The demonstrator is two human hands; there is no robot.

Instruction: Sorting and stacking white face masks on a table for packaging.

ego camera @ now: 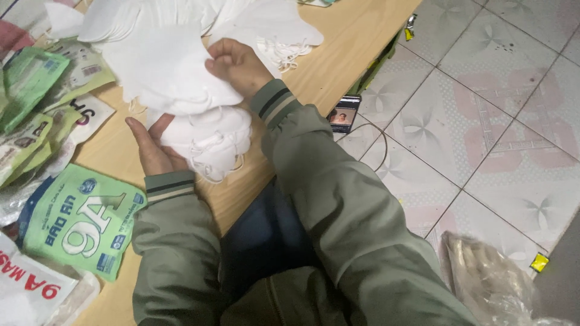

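A pale wooden table runs along a tiled floor patterned in grey and pink, where a person in an olive-green jacket sits with both arms over the tabletop. A loose heap of white face masks spreads across the far end of the table, and a smaller stack of white masks with elastic ear loops lies between the hands near the table's edge. The left hand lies palm up and open under the stack's left side, cupping it; the right hand is curled closed over the top mask, pinching its upper edge. To the left lie flat plastic packages: a green pouch with large white lettering nearest the left sleeve, a white pack with red lettering at the lower corner, and several crumpled green-and-white wrappers farther up. A phone with a lit screen stands just beyond the table's edge. A clear plastic bag lies on the floor at lower right.
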